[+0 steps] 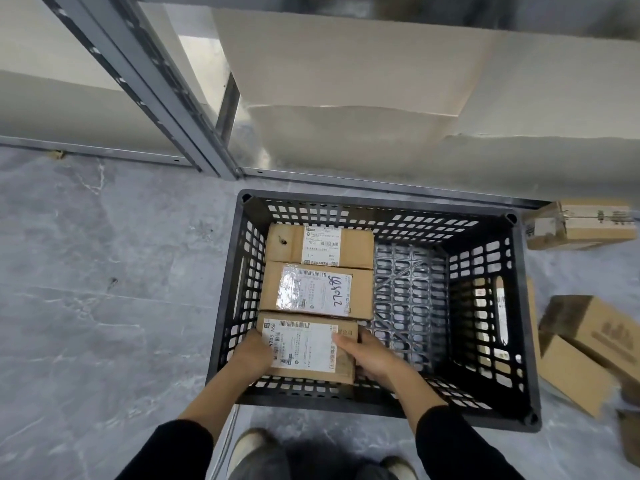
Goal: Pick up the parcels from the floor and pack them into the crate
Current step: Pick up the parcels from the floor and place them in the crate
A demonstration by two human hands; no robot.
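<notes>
A black slotted plastic crate [523,306] stands on the grey floor. Three brown cardboard parcels with white labels lie in a row along its left side: a far parcel [291,245], a middle parcel [362,294] with handwriting on its label, and a near parcel [304,348]. My left hand [251,355] grips the near parcel's left end and my right hand [370,355] grips its right end, inside the crate near the front wall. The crate's right half shows its bare grid bottom.
More cardboard parcels lie on the floor right of the crate: one at the back [581,225], others stacked near the front right [588,344]. A metal shelving frame [166,98] and large pale boxes [346,64] stand behind the crate. My shoes [252,452] are below.
</notes>
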